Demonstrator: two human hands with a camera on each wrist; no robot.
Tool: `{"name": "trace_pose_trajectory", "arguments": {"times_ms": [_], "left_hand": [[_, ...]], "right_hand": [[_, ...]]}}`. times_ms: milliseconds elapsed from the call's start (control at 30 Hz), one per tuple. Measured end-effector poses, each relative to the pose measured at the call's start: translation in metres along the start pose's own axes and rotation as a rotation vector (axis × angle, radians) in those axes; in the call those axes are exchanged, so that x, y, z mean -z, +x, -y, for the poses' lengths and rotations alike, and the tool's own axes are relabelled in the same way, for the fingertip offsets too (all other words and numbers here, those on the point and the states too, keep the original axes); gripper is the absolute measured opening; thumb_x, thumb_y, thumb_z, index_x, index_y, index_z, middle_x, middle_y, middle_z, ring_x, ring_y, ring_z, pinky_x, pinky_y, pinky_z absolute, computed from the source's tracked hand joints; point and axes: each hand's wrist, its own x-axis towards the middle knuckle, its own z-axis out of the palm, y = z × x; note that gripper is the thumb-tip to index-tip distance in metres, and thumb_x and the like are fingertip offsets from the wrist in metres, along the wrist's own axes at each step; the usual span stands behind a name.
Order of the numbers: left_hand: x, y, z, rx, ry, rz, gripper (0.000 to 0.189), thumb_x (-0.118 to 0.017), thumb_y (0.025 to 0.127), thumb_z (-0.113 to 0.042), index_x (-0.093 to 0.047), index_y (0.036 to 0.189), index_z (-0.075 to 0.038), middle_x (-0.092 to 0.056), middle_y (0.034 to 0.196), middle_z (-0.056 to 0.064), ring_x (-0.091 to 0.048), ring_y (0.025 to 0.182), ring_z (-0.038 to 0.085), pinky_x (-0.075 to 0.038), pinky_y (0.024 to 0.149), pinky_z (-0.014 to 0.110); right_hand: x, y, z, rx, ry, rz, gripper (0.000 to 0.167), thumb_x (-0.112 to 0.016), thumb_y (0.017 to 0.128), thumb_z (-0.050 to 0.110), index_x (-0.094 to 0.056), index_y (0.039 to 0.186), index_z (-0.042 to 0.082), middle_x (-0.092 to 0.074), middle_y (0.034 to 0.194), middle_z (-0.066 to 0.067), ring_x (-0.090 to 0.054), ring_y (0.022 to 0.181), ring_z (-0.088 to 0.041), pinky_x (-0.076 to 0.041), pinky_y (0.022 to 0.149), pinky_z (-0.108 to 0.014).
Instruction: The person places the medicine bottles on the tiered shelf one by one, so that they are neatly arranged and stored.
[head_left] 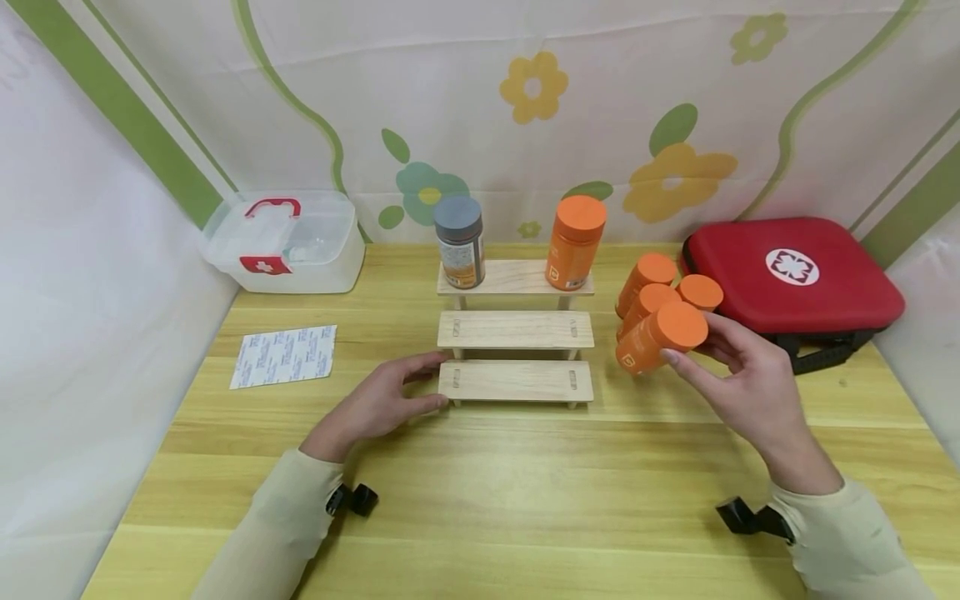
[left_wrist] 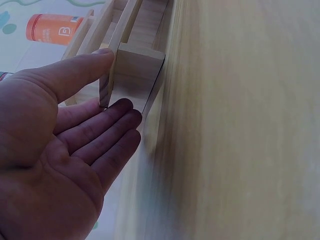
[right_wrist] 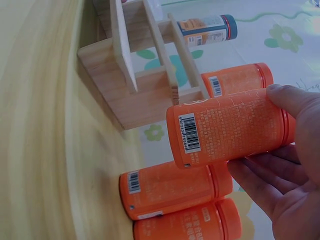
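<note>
My right hand point(head_left: 750, 387) pinches an orange bottle point(right_wrist: 225, 127) near its lid, between thumb and fingers. The bottle is tilted and off the table in the right wrist view. Close behind it stand several more orange bottles point(head_left: 647, 271), partly hidden by the held one. My left hand point(head_left: 386, 398) rests at the left end of a three-step wooden rack point(head_left: 517, 381). In the left wrist view its fingers are nearly straight, with thumb and fingertips against the end of the lowest step. On the top step stand a grey-lidded bottle point(head_left: 459, 242) and an orange bottle point(head_left: 576, 243).
A red first-aid case point(head_left: 795, 275) lies behind the bottle group at the right. At the back left stands a clear plastic box point(head_left: 288, 246) with a red handle. A printed white blister sheet point(head_left: 285, 357) lies flat on the wooden table point(head_left: 487, 517). A flowered curtain closes off the back.
</note>
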Motion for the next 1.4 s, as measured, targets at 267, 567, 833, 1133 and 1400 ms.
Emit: {"name": "trace_pose_trajectory", "arguments": {"times_ms": [267, 567, 833, 1133, 1400], "left_hand": [[0.001, -0.001, 0.002, -0.005, -0.005, -0.003, 0.067, -0.08, 0.1, -0.027, -0.052, 0.161, -0.016, -0.054, 0.164, 0.012, -0.052, 0.152, 0.037, -0.038, 0.128, 0.06], [0.001, -0.002, 0.001, -0.012, 0.004, -0.012, 0.067, -0.081, 0.099, -0.027, -0.054, 0.16, -0.015, -0.057, 0.162, 0.013, -0.053, 0.15, 0.037, -0.039, 0.128, 0.06], [0.001, -0.001, 0.001, -0.015, -0.01, 0.0, 0.069, -0.08, 0.1, -0.029, -0.052, 0.161, -0.016, -0.055, 0.164, 0.012, -0.051, 0.152, 0.036, -0.038, 0.129, 0.059], [0.001, -0.002, 0.0, -0.015, 0.005, -0.003, 0.068, -0.08, 0.1, -0.029, -0.052, 0.161, -0.017, -0.054, 0.164, 0.011, -0.051, 0.152, 0.036, -0.038, 0.129, 0.059], [0.0, 0.0, -0.001, -0.018, -0.002, -0.006, 0.068, -0.08, 0.1, -0.029, -0.052, 0.161, -0.017, -0.055, 0.164, 0.011, -0.052, 0.152, 0.035, -0.039, 0.129, 0.058]], "right_hand": [[-0.004, 0.008, 0.013, 0.035, 0.021, 0.008, 0.066, -0.086, 0.073, -0.023, -0.071, 0.134, -0.006, -0.072, 0.123, 0.022, -0.071, 0.109, 0.007, -0.055, 0.094, -0.007], [-0.013, 0.021, 0.027, 0.108, 0.056, 0.042, 0.069, -0.088, 0.07, -0.024, -0.071, 0.134, -0.004, -0.073, 0.121, 0.018, -0.072, 0.109, 0.004, -0.057, 0.095, -0.009], [-0.025, 0.028, 0.035, 0.088, 0.101, 0.049, 0.064, -0.086, 0.074, -0.022, -0.071, 0.133, -0.004, -0.074, 0.12, 0.018, -0.073, 0.108, 0.003, -0.058, 0.093, -0.009], [-0.037, 0.038, 0.043, 0.108, 0.166, 0.06, 0.068, -0.085, 0.072, -0.024, -0.072, 0.135, -0.002, -0.076, 0.119, 0.012, -0.075, 0.106, -0.001, -0.06, 0.091, -0.012], [-0.05, 0.047, 0.048, 0.191, 0.163, 0.09, 0.067, -0.087, 0.071, -0.022, -0.072, 0.134, -0.003, -0.075, 0.119, 0.013, -0.075, 0.107, 0.0, -0.06, 0.093, -0.012]]}}
